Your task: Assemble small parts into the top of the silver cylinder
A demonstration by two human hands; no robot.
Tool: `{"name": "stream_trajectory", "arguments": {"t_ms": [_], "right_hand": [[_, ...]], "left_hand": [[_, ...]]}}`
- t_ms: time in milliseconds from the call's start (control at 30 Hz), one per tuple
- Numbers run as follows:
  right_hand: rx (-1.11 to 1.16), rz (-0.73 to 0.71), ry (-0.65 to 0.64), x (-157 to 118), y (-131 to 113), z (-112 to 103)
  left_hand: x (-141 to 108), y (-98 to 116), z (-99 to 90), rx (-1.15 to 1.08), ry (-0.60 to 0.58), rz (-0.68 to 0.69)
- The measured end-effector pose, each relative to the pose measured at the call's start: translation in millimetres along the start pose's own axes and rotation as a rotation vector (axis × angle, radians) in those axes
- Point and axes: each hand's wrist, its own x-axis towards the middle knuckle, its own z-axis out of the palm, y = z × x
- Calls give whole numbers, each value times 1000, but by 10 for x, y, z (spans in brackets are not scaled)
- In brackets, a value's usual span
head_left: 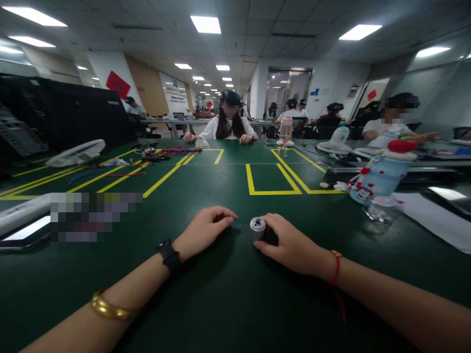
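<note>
A small silver cylindrical motor [257, 231] stands upright on the green table, a short dark shaft at the middle of its top. My right hand [285, 239] is closed around its right side, thumb at the front and fingers behind. To the left of the motor, my left hand [206, 229] is apart from it, resting near the tabletop. Its fingers are loosely bent, with a gap between thumb and forefinger and nothing held in them.
Yellow tape lines [274, 192] mark the green table [235, 304]. A light-blue bottle [386, 176] and white paper [434, 220] are at right. Coloured wires [180, 151] lie farther back. A white fan [77, 152] lies at left. Across the table sits a person [230, 122].
</note>
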Motion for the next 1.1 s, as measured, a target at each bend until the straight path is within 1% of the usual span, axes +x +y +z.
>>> {"name": "stream_trajectory", "arguments": {"t_ms": [133,233,300,367,433,500,633,700,800,967,1033,1100], "right_hand": [[9,8,-5,-2,4,5],[16,6,-6,0,10,6],[15,-3,-4,3,16,7],[9,-14,-3,5,22,11],[2,-24,0,5,27,17],[-2,-32,0,4,30,24],[-2,-39,3,5,27,32],[-5,-41,9,7,23,32],[-5,-39,9,12,18,32],[-25,-35,14,12,11,36],[-30,-32,11,6,11,32],[-23,-29,7,-3,12,25]], "left_hand": [[2,6,4,5,-14,9],[-14,80,19,37,-9,23],[-32,165,39,101,21,75],[-54,265,63,163,51,162],[-73,360,88,186,81,223],[-84,436,111,195,95,247],[-81,516,148,187,64,264],[-74,532,160,181,59,269],[-65,538,160,152,89,257],[-62,469,80,76,133,226],[-72,415,30,100,120,208],[-88,357,-10,149,74,181]]}}
